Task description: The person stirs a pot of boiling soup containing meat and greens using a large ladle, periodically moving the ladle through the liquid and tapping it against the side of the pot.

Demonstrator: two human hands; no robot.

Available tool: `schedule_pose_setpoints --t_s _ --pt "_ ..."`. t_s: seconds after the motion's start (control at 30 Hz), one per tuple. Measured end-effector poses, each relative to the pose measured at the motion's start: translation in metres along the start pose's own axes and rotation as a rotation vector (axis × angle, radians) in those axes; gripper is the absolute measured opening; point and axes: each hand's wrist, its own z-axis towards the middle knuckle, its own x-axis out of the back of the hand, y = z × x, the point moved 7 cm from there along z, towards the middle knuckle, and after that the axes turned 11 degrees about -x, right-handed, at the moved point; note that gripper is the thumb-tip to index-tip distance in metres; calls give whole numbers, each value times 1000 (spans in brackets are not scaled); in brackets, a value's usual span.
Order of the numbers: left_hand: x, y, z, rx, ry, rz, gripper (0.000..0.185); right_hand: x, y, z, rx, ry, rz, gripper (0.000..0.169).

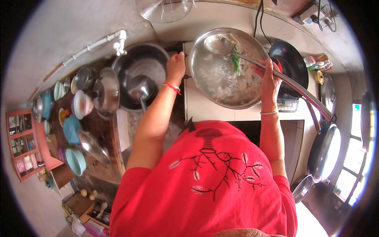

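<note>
A long-handled metal ladle (284, 75) is gripped by my right hand (271, 75). The ladle's bowl (218, 45) dips into cloudy liquid near the far left side of a wide steel pot (194, 80). Green leaves (236, 60) float beside the bowl. My left hand (176, 67), fingers curled, is between this pot and a deep dark metal basin (130, 63) on the left; whether it grips anything is hidden. Inside the basin rests another ladle (142, 89), its handle partly behind my left forearm.
Right of the pot are a black wok (288, 59) and a digital scale (287, 105). Bowls, lids and a blue basket (72, 129) crowd a wooden table (103, 169) on the left. A white pipe with a tap (118, 46) runs along the wall. Cables (262, 20) hang behind the pot.
</note>
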Motion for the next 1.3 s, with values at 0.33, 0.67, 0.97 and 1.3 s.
schedule_pose_setpoints --t_s 0.33,0.67,0.97,1.3 --pt "-4 -12 -1 3 77 -94 40 26 8 11 1 100 94 33" --pt "-5 -19 3 4 55 -76 43 56 7 9 9 151 79 33" --pt "-7 -22 5 -25 64 -93 43 84 7 -9 37 228 171 31" --pt "-1 -9 -2 -15 61 -100 41 111 12 -42 0 310 160 31"
